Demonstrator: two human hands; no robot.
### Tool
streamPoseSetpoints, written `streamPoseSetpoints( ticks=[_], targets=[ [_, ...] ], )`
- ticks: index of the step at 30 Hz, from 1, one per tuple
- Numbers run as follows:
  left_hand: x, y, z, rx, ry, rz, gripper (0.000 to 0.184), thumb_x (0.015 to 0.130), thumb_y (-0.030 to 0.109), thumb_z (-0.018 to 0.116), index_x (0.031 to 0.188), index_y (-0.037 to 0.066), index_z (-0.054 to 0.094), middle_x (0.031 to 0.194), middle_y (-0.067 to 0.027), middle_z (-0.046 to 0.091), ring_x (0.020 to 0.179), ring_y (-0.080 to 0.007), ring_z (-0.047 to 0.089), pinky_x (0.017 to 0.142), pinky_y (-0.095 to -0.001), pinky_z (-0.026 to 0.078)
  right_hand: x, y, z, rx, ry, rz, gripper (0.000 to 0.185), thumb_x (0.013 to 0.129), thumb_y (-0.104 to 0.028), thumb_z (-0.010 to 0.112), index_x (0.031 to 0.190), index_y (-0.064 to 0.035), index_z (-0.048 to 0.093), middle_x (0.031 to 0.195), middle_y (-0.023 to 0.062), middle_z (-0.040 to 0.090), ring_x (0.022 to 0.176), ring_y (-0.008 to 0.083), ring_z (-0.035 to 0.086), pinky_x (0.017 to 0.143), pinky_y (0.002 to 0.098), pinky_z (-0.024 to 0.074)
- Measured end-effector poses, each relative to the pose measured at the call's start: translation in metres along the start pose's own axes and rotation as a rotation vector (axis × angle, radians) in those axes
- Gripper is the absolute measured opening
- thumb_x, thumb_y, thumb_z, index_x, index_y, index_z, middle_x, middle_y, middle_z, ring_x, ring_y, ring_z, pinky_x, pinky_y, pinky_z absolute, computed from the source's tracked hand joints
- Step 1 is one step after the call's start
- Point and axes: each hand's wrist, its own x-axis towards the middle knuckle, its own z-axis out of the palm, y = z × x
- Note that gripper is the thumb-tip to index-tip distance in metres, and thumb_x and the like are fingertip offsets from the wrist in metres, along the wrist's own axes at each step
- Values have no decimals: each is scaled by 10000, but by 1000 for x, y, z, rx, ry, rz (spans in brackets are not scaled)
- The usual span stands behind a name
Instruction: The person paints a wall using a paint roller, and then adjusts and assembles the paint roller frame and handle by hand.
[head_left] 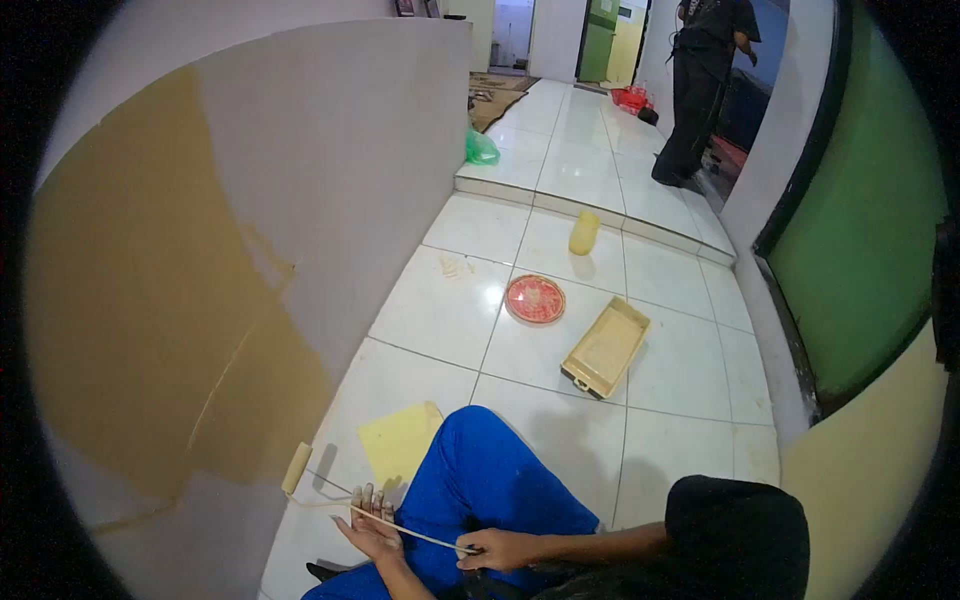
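My right hand is closed around the handle end of a paint roller. The roller's long thin rod runs left across my lap, and its cream-coloured sleeve rests by the foot of the wall. My left hand is open, palm up, with fingers stretched; the rod crosses it, though I cannot tell whether they touch. A yellow sheet lies on the floor beside my blue-trousered knee. Tan paint covers part of the grey-white wall to my left.
Ahead on the white tiles lie a cream paint tray, a round red lid-like item and a yellow container. Beyond is a low step with a green bag. A person in dark clothes stands at the right.
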Motion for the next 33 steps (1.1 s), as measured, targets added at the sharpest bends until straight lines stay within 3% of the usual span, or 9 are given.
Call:
streamPoseSetpoints(
  ticks=[3, 7, 11, 15, 18, 19, 22, 27, 33],
  targets=[
    [-32, 9, 22, -69, 138, 38, 697, 895, 634, 349, 1217, 29, 471, 856, -88, 574, 646, -159, 492, 546, -276, 421, -5, -30, 17, 154, -73, 367, 200, 897, -249, 581, 879, -58, 523, 660, 9, 461, 619, 110, 455, 561, 294, 384],
    [-20, 5, -14, 10, 105, 244, 395, 972, 452, 370, 991, 69, 467, 546, 24, 397, 370, -59, 267, 323, -206, 199, -5, -15, 37, 37, -93, 256, 222, 868, -250, 573, 935, -49, 506, 707, 85, 533, 638, 192, 542, 593, 379, 443],
    [-23, 13, -5, 140, 254, 261, 382, 977, 446, 359, 937, 84, 476, 493, 37, 335, 333, -62, 196, 307, -210, 166, -21, -15, 37, -112, -73, 174, 409, 916, -330, 538, 1172, -37, 413, 777, 145, 579, 676, 229, 552, 619, 365, 428],
    [-11, 14, -10, 266, 364, 294, 342, 956, 424, 400, 901, 98, 489, 513, 49, 372, 347, -64, 263, 311, -198, 209, -56, -11, 17, -194, -74, 234, 388, 930, -357, 500, 1120, -27, 428, 744, 175, 580, 658, 289, 582, 610, 414, 445],
    [5, 9, -10, 219, 597, 232, 302, 950, 362, 382, 898, 85, 490, 617, -33, 428, 522, -136, 434, 456, -262, 371, -73, -13, 8, -283, -43, 344, 370, 939, -390, 453, 1039, -34, 468, 726, 204, 585, 711, 375, 613, 645, 475, 471],
    [10, 5, -35, 299, 375, 212, 242, 903, 301, 412, 896, 78, 506, 679, -51, 460, 659, -163, 496, 564, -299, 428, -73, -27, 5, -284, -69, 413, 402, 949, -414, 425, 1061, -30, 456, 736, 221, 589, 751, 406, 611, 665, 487, 469],
    [13, -14, -30, 295, 321, 255, 155, 898, 113, 412, 823, 109, 547, 650, 20, 458, 551, -99, 460, 443, -231, 363, -68, -44, 15, -331, 54, 448, 394, 951, -370, 430, 1114, -12, 460, 743, 224, 596, 691, 400, 606, 625, 462, 467],
    [23, -11, 0, 247, 485, 169, 380, 972, 348, 393, 713, 92, 504, 540, 19, 391, 438, -100, 390, 375, -233, 293, -53, -36, 20, -357, 173, 308, 359, 944, -263, 463, 1166, 19, 447, 734, 213, 602, 636, 369, 609, 579, 422, 459],
    [29, -10, -1, 282, 423, 138, 383, 977, 347, 386, 738, 78, 518, 543, 17, 420, 437, -94, 389, 375, -233, 290, -40, -22, 21, -396, 101, 354, 320, 941, -210, 466, 1145, 37, 447, 732, 233, 594, 638, 376, 613, 564, 424, 453]
  ],
)
